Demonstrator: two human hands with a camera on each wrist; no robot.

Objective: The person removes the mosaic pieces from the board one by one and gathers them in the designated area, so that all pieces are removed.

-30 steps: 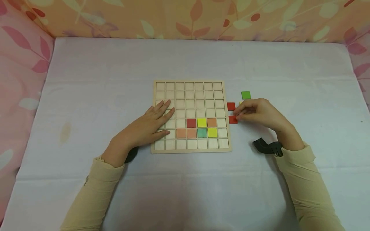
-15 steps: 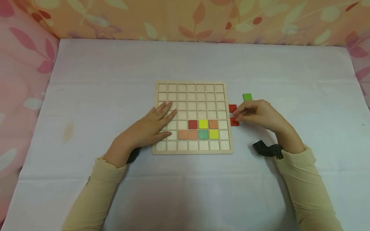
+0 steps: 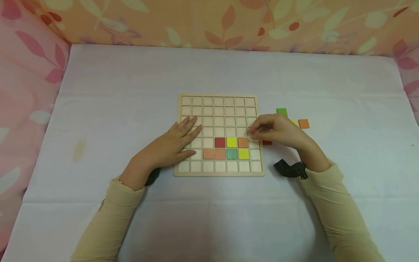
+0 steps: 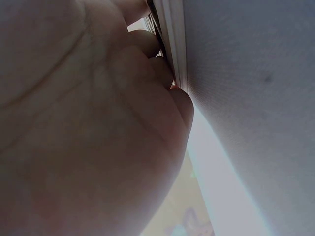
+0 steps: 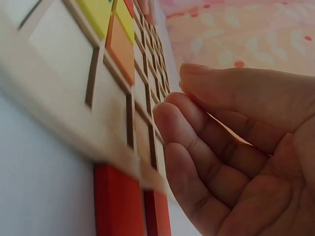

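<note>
Head view: board (image 3: pixel 219 174) lies near the middle of the bench (image 3: pixel 131 72), well in from its rear, left and right edges. Left hand (image 3: pixel 167 145) flat on the board's left side, fingers spread, gripping nothing. Right hand (image 3: pixel 278 130) over the board's right edge, fingers bent, thumb close to them; cannot tell whether a tile is pinched, as no view shows the gap between the tips.

Seven tiles sit in the cells. Fifth row from the board's rear edge: red, yellow, orange. Sixth: orange, orange, teal, yellow. Loose to the right: green tile (image 3: pixel 282 112), orange tile (image 3: pixel 303 123), a part-hidden yellow tile (image 3: pixel 294 122). Right wrist view adds two red tiles (image 5: pixel 120 204) at the board's right edge; contact uncertain.

Risks (judged): right hand low above the red tiles; a dipping palm could knock them askew. A tile dropped off-square could catch on the ribs and tilt. Left hand appears to steady the board; if it slid or lifted, a push from the right might shift board and cloth together.

Materials: board pale, wood-like, square, seven by seven shallow cells with thin straight ribs. Tiles flat, square, sharp-cornered; red ones show thick sides, smooth faces. Bench cover white, soft, creased.
</note>
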